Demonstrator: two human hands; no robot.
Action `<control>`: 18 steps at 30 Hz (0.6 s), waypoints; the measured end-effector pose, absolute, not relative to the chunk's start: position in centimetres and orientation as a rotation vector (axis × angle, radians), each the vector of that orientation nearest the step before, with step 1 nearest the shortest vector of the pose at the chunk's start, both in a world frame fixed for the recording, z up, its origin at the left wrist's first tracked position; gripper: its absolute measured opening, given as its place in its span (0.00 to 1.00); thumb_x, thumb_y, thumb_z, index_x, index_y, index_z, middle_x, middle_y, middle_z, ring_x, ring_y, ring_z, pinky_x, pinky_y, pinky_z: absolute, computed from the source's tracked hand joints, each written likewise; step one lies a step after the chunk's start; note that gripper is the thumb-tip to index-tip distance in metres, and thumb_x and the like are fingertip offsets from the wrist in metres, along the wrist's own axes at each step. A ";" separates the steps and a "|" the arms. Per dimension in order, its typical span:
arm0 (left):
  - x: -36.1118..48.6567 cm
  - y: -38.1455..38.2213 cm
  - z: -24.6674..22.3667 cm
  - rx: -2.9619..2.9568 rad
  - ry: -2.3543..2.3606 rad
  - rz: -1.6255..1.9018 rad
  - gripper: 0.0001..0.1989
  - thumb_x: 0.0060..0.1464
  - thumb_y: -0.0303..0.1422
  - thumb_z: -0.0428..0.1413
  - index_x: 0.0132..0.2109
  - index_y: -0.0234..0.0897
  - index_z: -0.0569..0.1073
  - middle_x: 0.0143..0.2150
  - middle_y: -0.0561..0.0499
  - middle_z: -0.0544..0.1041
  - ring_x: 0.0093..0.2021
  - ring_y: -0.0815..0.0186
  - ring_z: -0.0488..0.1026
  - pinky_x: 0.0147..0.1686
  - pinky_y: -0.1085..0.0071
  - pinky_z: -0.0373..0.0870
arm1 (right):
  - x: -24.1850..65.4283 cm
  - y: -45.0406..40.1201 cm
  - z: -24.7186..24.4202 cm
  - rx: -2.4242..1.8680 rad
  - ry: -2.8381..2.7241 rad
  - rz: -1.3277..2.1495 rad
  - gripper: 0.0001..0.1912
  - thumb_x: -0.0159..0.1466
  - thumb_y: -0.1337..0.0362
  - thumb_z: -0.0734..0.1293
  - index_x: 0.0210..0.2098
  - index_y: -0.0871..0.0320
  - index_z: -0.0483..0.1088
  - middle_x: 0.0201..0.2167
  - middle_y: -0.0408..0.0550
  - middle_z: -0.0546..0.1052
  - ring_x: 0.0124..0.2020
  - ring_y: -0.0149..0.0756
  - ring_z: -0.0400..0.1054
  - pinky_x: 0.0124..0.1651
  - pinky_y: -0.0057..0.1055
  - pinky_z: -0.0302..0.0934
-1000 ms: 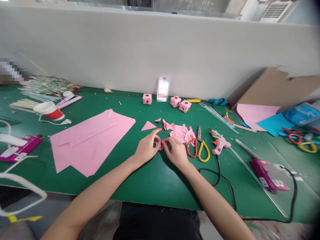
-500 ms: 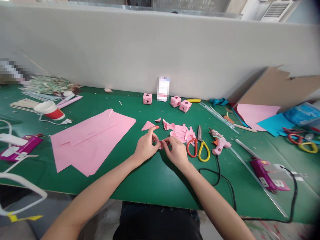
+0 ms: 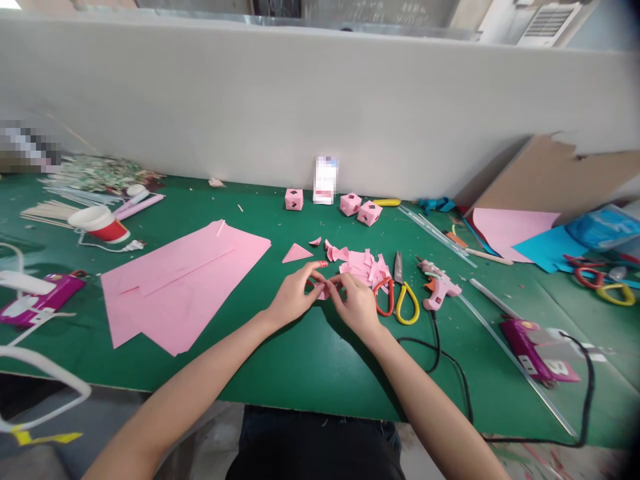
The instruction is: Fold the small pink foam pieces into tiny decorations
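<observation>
Two hands, the left hand (image 3: pixel 295 293) and the right hand (image 3: pixel 356 303), meet over the near middle of the green worktop (image 3: pixel 290 373), both closed in a pinch on one small pink paper piece (image 3: pixel 323 294). Just beyond, rightward, lie pink scraps (image 3: pixel 354 263) and scissors (image 3: pixel 399 268). Farther, three cubes (image 3: pixel 295 199) flank one upright screen (image 3: pixel 325 181), pixelated. On the far dark board (image 3: pixel 375 7), the writing (image 3: pixel 403 15) is unreadable.

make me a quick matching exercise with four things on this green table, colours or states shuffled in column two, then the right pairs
Column one
1. Glue gun
2. Paper cup
3. Small pink paper piece
4. Scissors nearest the right hand

Column two
A. Red and white
B. Red-and-yellow-handled
C. Pink, with a black cord
D. Held in the fingers of both hands

Pairs: 1-C, 2-A, 3-D, 4-B
</observation>
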State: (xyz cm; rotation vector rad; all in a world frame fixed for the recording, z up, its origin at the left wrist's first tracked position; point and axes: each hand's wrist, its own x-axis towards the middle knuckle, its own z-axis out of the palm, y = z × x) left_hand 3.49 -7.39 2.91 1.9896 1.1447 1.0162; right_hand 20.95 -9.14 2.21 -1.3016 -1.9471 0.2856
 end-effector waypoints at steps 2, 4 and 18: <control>3.6 -7.5 2.9 1.994 1.188 1.030 0.19 0.59 0.30 0.54 0.58 0.40 0.65 0.39 0.52 0.81 0.40 0.66 0.78 0.43 0.69 0.71 | 20.9 -9.2 2.2 -1.297 -1.961 0.297 0.09 0.70 0.62 0.61 0.37 0.57 0.71 0.33 0.46 0.78 0.32 0.35 0.73 0.33 0.28 0.61; 3.6 -7.5 3.0 1.982 1.213 1.051 0.21 0.58 0.29 0.55 0.58 0.40 0.65 0.37 0.54 0.81 0.39 0.66 0.78 0.44 0.69 0.71 | 20.8 -9.2 2.2 -1.298 -1.971 0.311 0.10 0.70 0.61 0.61 0.36 0.56 0.71 0.32 0.46 0.78 0.31 0.35 0.73 0.34 0.28 0.61; 3.0 -6.6 2.8 1.833 1.245 1.194 0.17 0.58 0.32 0.55 0.54 0.37 0.67 0.39 0.50 0.79 0.41 0.66 0.78 0.38 0.72 0.75 | 21.1 -8.8 2.0 -1.373 -1.840 0.256 0.09 0.69 0.60 0.61 0.36 0.56 0.70 0.31 0.46 0.78 0.28 0.35 0.71 0.30 0.29 0.59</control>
